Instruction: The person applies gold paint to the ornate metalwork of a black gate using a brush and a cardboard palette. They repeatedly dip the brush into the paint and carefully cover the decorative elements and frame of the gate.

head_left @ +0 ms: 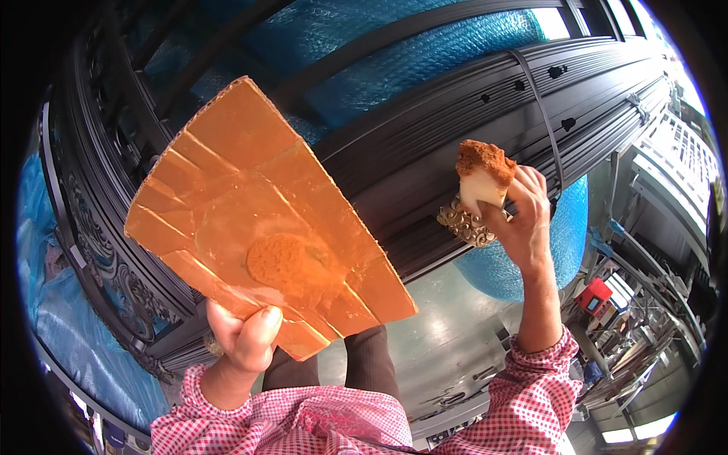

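Dk frame (pixel 425 133) bhnd, L hand (pixel 244 334) w/ coppery cardboard (pixel 250 189), R hand (pixel 525 224) w/ sponge (pixel 482 180).

Coppery cardboard (pixel 227 182), upright orange-topped pale sponge (pixel 483 173)

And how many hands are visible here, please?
2: the left hand grips the golden cardboard at its lower edge; the right hand holds a pale sponge.

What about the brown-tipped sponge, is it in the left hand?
No, the right hand holds the brown-tipped sponge, while the left hand grips the gold-coloured cardboard sheet.
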`<state>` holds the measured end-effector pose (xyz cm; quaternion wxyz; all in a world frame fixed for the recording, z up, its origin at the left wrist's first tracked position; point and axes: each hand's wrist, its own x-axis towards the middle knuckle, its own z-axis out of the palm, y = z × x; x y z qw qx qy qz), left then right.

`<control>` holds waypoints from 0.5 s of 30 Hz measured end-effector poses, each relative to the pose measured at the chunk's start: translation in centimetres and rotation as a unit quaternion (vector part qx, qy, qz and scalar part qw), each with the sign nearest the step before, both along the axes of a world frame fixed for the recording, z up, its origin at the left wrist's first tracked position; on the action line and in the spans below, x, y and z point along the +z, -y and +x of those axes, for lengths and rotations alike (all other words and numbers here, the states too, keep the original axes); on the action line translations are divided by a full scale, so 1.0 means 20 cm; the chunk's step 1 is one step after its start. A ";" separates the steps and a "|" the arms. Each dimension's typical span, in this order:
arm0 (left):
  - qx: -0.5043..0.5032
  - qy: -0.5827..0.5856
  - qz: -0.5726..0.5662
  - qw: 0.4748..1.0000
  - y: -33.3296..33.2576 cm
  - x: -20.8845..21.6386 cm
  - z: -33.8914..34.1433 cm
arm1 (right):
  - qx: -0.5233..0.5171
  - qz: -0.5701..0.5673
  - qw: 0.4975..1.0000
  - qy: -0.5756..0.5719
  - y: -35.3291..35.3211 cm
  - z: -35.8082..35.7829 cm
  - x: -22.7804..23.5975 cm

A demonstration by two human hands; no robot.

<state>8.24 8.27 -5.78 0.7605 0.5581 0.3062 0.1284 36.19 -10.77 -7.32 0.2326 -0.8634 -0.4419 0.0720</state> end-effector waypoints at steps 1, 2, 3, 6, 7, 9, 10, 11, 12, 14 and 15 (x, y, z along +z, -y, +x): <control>0.020 -0.017 0.000 1.000 0.02 0.01 0.02 | 0.010 -0.041 0.999 0.014 0.03 0.02 -0.01; 0.040 -0.034 -0.001 0.999 0.03 0.01 0.03 | 0.036 -0.061 0.997 0.019 0.04 0.01 -0.02; 0.033 -0.023 -0.004 0.999 0.03 0.00 0.03 | 0.062 -0.082 0.994 0.024 0.03 -0.01 -0.03; 0.030 -0.015 -0.006 0.999 0.03 -0.03 0.02 | 0.112 -0.100 0.987 -0.053 -0.02 -0.08 -0.08; 0.039 -0.024 -0.005 0.999 0.03 -0.03 0.01 | 0.127 -0.101 0.982 -0.092 -0.04 -0.09 -0.06; 0.048 -0.033 -0.003 0.998 0.02 -0.02 0.01 | 0.023 -0.012 0.996 -0.086 -0.07 -0.08 -0.02; 0.048 -0.032 -0.005 0.998 0.02 -0.01 0.02 | 0.014 -0.037 0.998 -0.050 -0.05 -0.04 -0.02; 0.047 -0.032 -0.007 0.998 0.03 -0.01 0.03 | 0.004 -0.062 0.998 -0.014 -0.03 -0.01 -0.02; 0.037 -0.032 -0.014 0.999 0.02 -0.01 0.03 | 0.037 -0.071 0.997 -0.017 -0.02 -0.01 -0.03; 0.018 -0.032 -0.028 0.999 0.00 -0.01 0.02 | 0.075 -0.084 0.993 -0.023 0.00 -0.07 -0.04; 0.028 -0.038 -0.018 0.999 0.02 0.00 0.02 | 0.077 -0.086 0.993 -0.021 0.02 -0.09 -0.04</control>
